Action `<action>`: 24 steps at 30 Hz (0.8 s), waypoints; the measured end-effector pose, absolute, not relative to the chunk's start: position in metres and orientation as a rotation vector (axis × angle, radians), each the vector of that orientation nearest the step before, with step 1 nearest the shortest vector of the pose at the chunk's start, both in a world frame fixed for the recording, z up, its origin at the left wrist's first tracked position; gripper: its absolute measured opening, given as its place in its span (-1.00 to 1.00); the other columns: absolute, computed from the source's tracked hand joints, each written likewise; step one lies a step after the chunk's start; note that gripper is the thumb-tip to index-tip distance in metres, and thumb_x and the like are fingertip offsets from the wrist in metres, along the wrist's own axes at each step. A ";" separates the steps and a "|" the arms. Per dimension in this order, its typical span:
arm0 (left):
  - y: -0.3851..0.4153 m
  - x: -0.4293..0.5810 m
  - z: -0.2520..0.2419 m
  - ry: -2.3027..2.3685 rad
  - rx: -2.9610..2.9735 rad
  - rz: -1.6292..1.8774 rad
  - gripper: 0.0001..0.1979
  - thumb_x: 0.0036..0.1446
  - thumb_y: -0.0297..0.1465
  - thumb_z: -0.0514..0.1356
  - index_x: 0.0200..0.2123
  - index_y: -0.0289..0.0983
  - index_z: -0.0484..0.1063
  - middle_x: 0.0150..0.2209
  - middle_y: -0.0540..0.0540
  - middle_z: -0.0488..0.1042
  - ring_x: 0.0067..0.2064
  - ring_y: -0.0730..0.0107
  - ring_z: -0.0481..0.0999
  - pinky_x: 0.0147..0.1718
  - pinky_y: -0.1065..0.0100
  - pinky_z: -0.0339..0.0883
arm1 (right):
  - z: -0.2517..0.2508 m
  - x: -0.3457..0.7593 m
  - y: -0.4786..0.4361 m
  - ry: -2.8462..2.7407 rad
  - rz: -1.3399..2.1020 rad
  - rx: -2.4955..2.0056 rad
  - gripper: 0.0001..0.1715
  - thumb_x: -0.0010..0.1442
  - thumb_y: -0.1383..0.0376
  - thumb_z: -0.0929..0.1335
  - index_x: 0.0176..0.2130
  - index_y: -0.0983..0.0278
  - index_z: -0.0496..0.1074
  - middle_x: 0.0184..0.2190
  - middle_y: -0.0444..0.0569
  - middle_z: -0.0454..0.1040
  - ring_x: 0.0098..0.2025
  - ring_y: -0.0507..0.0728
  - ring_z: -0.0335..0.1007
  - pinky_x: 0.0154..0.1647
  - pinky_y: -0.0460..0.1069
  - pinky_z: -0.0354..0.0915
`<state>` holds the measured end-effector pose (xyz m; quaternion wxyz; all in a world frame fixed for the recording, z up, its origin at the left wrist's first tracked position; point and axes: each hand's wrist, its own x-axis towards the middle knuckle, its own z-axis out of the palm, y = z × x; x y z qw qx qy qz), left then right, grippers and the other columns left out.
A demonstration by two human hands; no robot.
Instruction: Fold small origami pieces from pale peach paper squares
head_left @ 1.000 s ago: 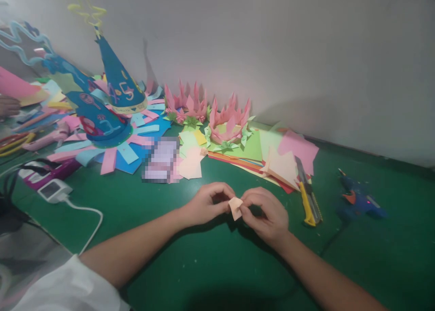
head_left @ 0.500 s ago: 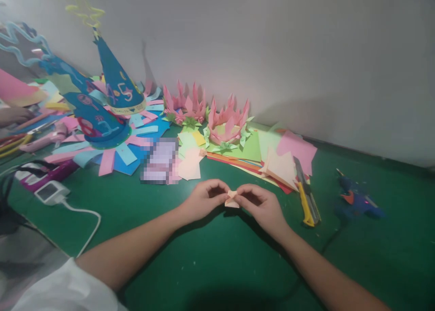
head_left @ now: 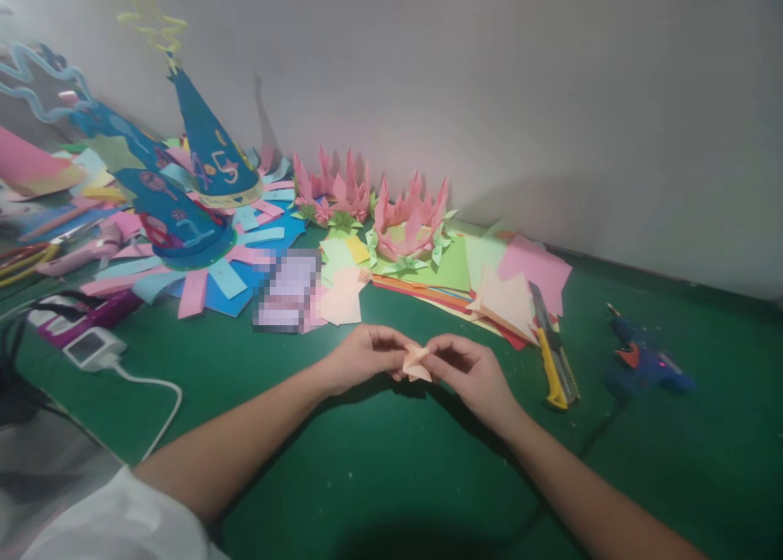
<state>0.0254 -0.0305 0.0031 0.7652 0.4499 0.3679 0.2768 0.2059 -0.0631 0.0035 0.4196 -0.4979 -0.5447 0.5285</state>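
Observation:
A small folded piece of peach paper is held between both hands over the green table. My left hand pinches its left side, with some fingertips hidden behind the paper. On the right side, the thumb and fingers of my right hand close on the same piece. Beyond the hands lie peach sheets and a stack of coloured paper. A yellow cutter rests to the right of my right hand.
Two pink paper crowns stand near the wall. Blue cone hats are at the left, by a blurred phone-like object and a white cable. A blue glue gun lies at the right.
The folded peach paper has turned and shows a more pointed shape. My left fingers have shifted slightly, some now lower behind it. My right hand has barely moved.

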 end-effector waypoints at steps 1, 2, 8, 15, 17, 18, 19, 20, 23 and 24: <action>-0.031 0.026 0.003 0.809 0.980 0.616 -0.64 -0.19 -0.23 0.37 -0.39 -0.39 0.46 -0.57 -0.01 0.47 -0.58 0.61 0.36 -0.54 0.50 0.22 | 0.004 0.205 -0.063 -1.359 1.322 -1.255 -0.68 -0.02 0.09 0.44 -0.45 0.30 0.42 -0.59 -0.12 0.39 -0.57 -0.01 0.25 -0.54 -0.09 0.23; -0.032 0.027 0.003 0.819 0.986 0.637 -0.65 -0.20 -0.23 0.37 -0.41 -0.39 0.44 -0.57 -0.01 0.47 -0.58 0.61 0.35 -0.54 0.50 0.21 | 0.004 0.205 -0.063 -1.350 1.319 -1.261 -0.67 -0.03 0.08 0.44 -0.45 0.30 0.42 -0.60 -0.12 0.39 -0.58 -0.01 0.24 -0.56 -0.09 0.23; -0.037 0.033 -0.002 0.833 1.111 0.813 -0.68 -0.16 -0.23 0.35 -0.46 -0.37 0.40 -0.47 -0.05 0.48 -0.44 0.53 0.43 -0.41 0.45 0.30 | 0.004 0.203 -0.061 -1.267 1.366 -1.258 -0.66 -0.07 0.09 0.46 -0.44 0.31 0.41 -0.61 -0.15 0.38 -0.62 -0.05 0.20 -0.61 -0.12 0.21; -0.035 0.030 -0.005 0.905 1.237 0.805 -0.69 -0.13 -0.23 0.33 -0.40 -0.36 0.49 -0.42 -0.09 0.52 -0.37 0.44 0.47 -0.29 0.35 0.37 | -0.001 0.207 -0.058 -1.245 1.455 -1.206 -0.63 -0.07 0.08 0.47 -0.41 0.30 0.39 -0.58 -0.13 0.42 -0.61 -0.05 0.23 -0.61 -0.12 0.24; -0.034 0.031 -0.005 0.861 1.136 0.805 -0.64 -0.16 -0.22 0.35 -0.35 -0.36 0.47 -0.42 -0.07 0.52 -0.39 0.45 0.48 -0.30 0.36 0.38 | 0.000 0.207 -0.057 -1.239 1.462 -1.194 -0.64 -0.06 0.09 0.47 -0.39 0.30 0.40 -0.56 -0.13 0.43 -0.60 -0.04 0.24 -0.60 -0.12 0.25; -0.034 0.031 -0.004 0.840 1.103 0.818 -0.62 -0.18 -0.23 0.36 -0.32 -0.36 0.46 -0.40 -0.07 0.51 -0.39 0.46 0.49 -0.30 0.37 0.38 | 0.000 0.206 -0.057 -1.237 1.463 -1.191 -0.65 -0.05 0.09 0.46 -0.38 0.30 0.40 -0.56 -0.13 0.43 -0.59 -0.04 0.25 -0.60 -0.12 0.25; -0.034 0.032 -0.004 0.814 1.082 0.833 -0.62 -0.19 -0.24 0.37 -0.31 -0.35 0.45 -0.40 -0.06 0.51 -0.39 0.47 0.49 -0.31 0.38 0.38 | 0.001 0.206 -0.058 -1.237 1.464 -1.187 -0.66 -0.05 0.10 0.46 -0.38 0.29 0.40 -0.56 -0.13 0.43 -0.59 -0.04 0.26 -0.59 -0.12 0.26; -0.034 0.032 -0.003 0.786 1.071 0.846 -0.62 -0.18 -0.25 0.37 -0.31 -0.35 0.44 -0.40 -0.06 0.50 -0.39 0.47 0.49 -0.32 0.39 0.37 | 0.001 0.206 -0.058 -1.239 1.466 -1.183 -0.67 -0.04 0.11 0.46 -0.38 0.29 0.40 -0.56 -0.14 0.42 -0.58 -0.04 0.26 -0.58 -0.11 0.26; -0.034 0.031 -0.002 0.711 1.063 0.849 -0.68 -0.13 -0.28 0.35 -0.33 -0.35 0.42 -0.44 -0.04 0.48 -0.43 0.52 0.46 -0.40 0.44 0.33 | 0.001 0.205 -0.058 -1.247 1.473 -1.152 -0.68 -0.04 0.13 0.46 -0.36 0.28 0.39 -0.53 -0.13 0.43 -0.54 -0.02 0.29 -0.56 -0.12 0.26; -0.035 0.031 -0.002 0.698 1.062 0.837 -0.69 -0.11 -0.28 0.34 -0.34 -0.36 0.41 -0.46 -0.04 0.47 -0.46 0.54 0.44 -0.43 0.46 0.31 | 0.000 0.205 -0.058 -1.250 1.475 -1.138 -0.68 -0.03 0.13 0.46 -0.35 0.27 0.39 -0.51 -0.13 0.44 -0.53 -0.02 0.30 -0.56 -0.12 0.26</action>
